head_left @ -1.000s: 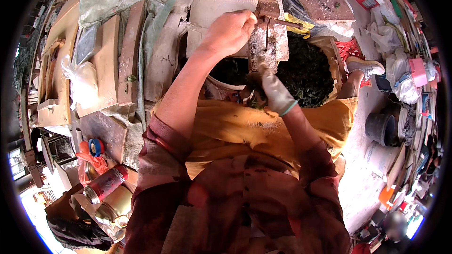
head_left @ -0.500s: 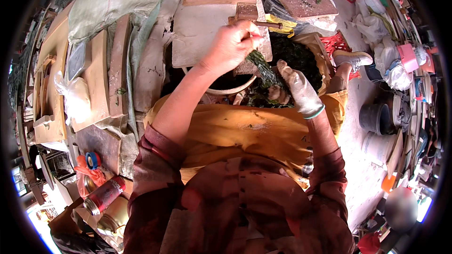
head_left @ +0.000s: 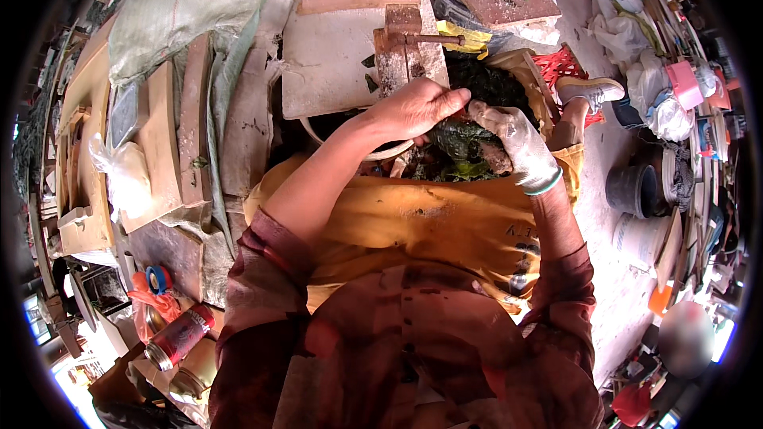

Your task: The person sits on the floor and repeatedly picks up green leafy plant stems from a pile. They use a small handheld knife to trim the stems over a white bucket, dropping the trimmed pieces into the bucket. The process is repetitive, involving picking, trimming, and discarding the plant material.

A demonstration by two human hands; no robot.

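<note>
My bare left hand [head_left: 421, 111] is closed over the upper end of a dark green, wet-looking bunch of seaweed [head_left: 462, 139], thumb pointing right. On my right hand [head_left: 513, 143] is a whitish glove with a green cuff; its fingers curl round the right side of the same bunch. The two hands nearly meet at the top of it. Just beyond the left hand stands a wooden block [head_left: 392, 63] with a wooden peg [head_left: 437, 39] sticking out to the right, on a pale board [head_left: 326, 56]. My left fingertips are partly hidden.
Behind my hands, more dark seaweed [head_left: 485, 79] fills a tan-lined container. A bucket rim [head_left: 381, 155] shows below my left wrist. An orange-yellow apron [head_left: 397, 210] covers my lap. Planks [head_left: 163, 143] lie at left, a dark bucket [head_left: 632, 191] at right.
My left hand has come down and right, from beside the peg to my right hand. The strand stretched between them is now bunched up. The wooden block is uncovered.
</note>
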